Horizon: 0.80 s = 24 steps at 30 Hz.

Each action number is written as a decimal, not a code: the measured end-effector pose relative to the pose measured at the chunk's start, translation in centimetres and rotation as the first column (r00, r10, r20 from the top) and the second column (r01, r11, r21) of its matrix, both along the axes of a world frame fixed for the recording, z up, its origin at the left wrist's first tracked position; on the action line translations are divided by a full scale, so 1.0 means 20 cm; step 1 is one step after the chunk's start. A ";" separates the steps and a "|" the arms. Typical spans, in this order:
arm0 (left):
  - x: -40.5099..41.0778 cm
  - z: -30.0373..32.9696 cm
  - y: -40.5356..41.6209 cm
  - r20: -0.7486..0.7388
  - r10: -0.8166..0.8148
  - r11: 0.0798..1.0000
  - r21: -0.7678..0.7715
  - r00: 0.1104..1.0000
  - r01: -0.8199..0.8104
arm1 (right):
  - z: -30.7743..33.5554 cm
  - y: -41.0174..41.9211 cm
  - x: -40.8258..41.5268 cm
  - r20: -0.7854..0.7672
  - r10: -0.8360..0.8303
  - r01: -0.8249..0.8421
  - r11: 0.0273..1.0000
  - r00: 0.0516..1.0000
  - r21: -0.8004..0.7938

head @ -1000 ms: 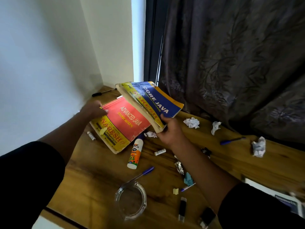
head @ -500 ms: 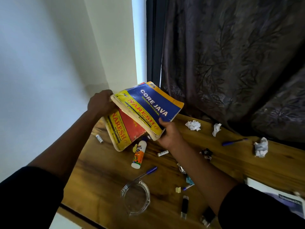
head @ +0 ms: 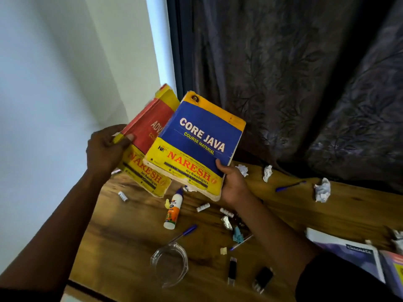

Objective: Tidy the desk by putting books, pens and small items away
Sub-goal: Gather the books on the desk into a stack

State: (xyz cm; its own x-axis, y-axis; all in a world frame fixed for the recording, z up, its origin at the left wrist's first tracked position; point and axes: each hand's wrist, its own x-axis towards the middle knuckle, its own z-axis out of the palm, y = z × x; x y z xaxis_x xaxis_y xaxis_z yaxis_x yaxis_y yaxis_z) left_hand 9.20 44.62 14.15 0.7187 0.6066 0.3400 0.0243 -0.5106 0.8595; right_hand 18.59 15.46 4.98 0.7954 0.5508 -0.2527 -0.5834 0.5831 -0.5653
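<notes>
Head view showed the blue book (head: 200, 140) in the middle of the frame, lifted above the desk (head: 130, 225) and overlapping the red book (head: 152, 125) to its left. The right hand (head: 233, 184) grasped the blue book at its lower right corner only; the left hand (head: 104, 149) pinched the red book at its left edge. Both books were thick and worn, so, I think, a corner grip could slip, and a falling book would hit the glue bottle (head: 173, 211) or the glass dish (head: 169, 264) lower in the frame.
</notes>
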 end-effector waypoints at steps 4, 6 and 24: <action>-0.07 0.02 -0.23 0.191 -0.162 0.949 -0.239 0.968 0.206 | 0.09 -0.13 -0.02 0.092 -0.058 0.061 0.997 0.994 -0.039; -0.07 0.00 -0.37 0.228 -0.165 0.899 -0.365 0.960 0.241 | 0.11 -0.21 -0.03 0.135 -0.103 0.111 0.992 0.985 -0.052; -0.15 -0.25 -1.74 0.242 -0.473 0.461 -0.751 0.847 0.472 | 0.21 -1.52 -0.32 0.157 -0.220 0.257 0.924 0.963 -0.284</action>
State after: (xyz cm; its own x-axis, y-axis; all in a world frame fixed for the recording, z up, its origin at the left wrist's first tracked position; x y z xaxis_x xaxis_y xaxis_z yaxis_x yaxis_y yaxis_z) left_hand 6.23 9.90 9.20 0.9782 0.1945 -0.0733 -0.0105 0.3984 0.9171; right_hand 12.19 -14.95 9.11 0.9283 0.2546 -0.2708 -0.3653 0.4897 -0.7917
